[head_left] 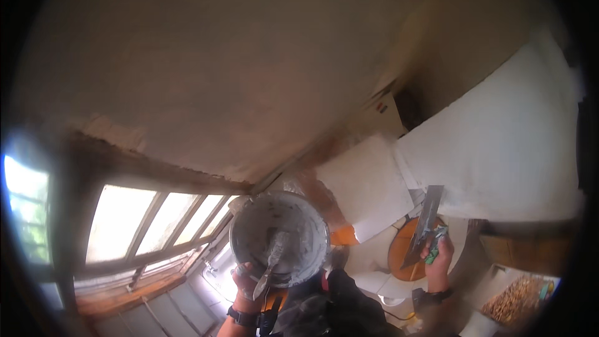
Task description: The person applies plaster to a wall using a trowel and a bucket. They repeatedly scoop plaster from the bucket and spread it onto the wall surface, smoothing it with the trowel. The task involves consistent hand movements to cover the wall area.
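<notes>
My left hand [246,282] is closed at the near left rim of a plaster-smeared bucket [318,237] and holds it up in front of me. Inside the bucket is grey, wet-looking paste. A small coated trowel [277,249] leans in it, its handle coming over the rim beside my left fingers; whether they also touch that handle, I cannot tell. To the right, my right hand [442,254] is wrapped round the green handle of a long, flat plastering trowel [427,218]. Its metal blade points away from me, apart from the bucket.
A sloping plastered surface [187,75] fills the upper view. Bright windows [121,221] stand at left above a sink [218,274]. Pale boards [365,187] and a large white panel [499,137] are at right. Below my right hand is a round orange-brown surface [399,249]; a box of small brown pieces [515,299] sits lower right.
</notes>
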Available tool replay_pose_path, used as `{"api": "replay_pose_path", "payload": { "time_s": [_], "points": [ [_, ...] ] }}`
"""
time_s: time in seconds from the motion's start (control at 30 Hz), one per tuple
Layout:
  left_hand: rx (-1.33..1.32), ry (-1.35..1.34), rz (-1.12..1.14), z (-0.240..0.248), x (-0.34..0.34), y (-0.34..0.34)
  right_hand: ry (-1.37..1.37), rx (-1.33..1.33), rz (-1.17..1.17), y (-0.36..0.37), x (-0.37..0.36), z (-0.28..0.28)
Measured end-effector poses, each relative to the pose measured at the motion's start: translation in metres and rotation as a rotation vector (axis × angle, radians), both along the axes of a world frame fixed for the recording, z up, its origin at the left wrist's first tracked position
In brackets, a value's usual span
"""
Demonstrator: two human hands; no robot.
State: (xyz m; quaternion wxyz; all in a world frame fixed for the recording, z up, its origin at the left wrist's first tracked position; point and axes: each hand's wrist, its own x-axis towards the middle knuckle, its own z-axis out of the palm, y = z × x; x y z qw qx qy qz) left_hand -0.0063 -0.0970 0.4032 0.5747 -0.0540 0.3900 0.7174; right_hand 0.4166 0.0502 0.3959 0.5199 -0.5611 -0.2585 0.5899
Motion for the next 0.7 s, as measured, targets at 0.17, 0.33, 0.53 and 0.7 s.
{"api": "replay_pose_path", "payload": {
  "time_s": [0.17, 0.33, 0.53, 0.7],
  "points": [
    [-0.153, 0.532, -0.015, 0.021, 0.029, -0.038, 0.087, -0.059, 0.081, -0.009, 0.015, -0.012],
    [-0.077, 0.17, 0.152, 0.042, 0.044, -0.052, 0.224, -0.049, 0.042, -0.02, 0.036, -0.019],
    [-0.113, 0.214, 0.267, 0.038, 0.052, -0.064, 0.083, 0.062, 0.116, -0.024, 0.03, 0.048],
    [-0.041, 0.196, 0.324, 0.021, 0.049, -0.104, 0.182, 0.106, 0.163, -0.018, 0.035, 0.069]
  ]
}}
